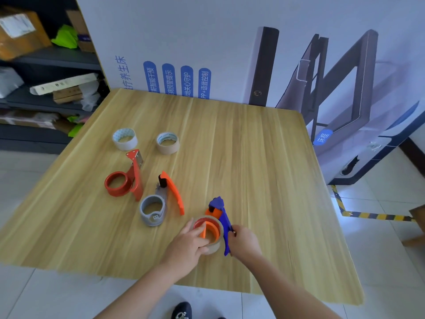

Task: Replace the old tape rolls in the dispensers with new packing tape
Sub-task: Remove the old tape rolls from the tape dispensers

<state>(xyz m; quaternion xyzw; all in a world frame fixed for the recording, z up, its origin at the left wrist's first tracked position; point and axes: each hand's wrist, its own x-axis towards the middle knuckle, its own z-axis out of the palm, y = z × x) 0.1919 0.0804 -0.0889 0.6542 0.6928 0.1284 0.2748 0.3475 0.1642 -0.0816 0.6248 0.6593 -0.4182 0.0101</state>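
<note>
The left hand (187, 246) has its grip closed on a brown tape roll (212, 238) around the orange hub, and the right hand (243, 241) is clamped on the blue dispenser (224, 223) handle, near the front edge of the smooth wooden bench (264, 157). The right half of the bench is open.

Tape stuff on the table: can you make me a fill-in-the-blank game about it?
1. The left hand grips a roll on the ____ dispenser.
2. The red dispenser has ____ tape on it.
3. Counting every dispenser on the table, there are ____.
4. The white roll lies ____ of the brown roll.

Missing words: blue; no; three; left
</note>
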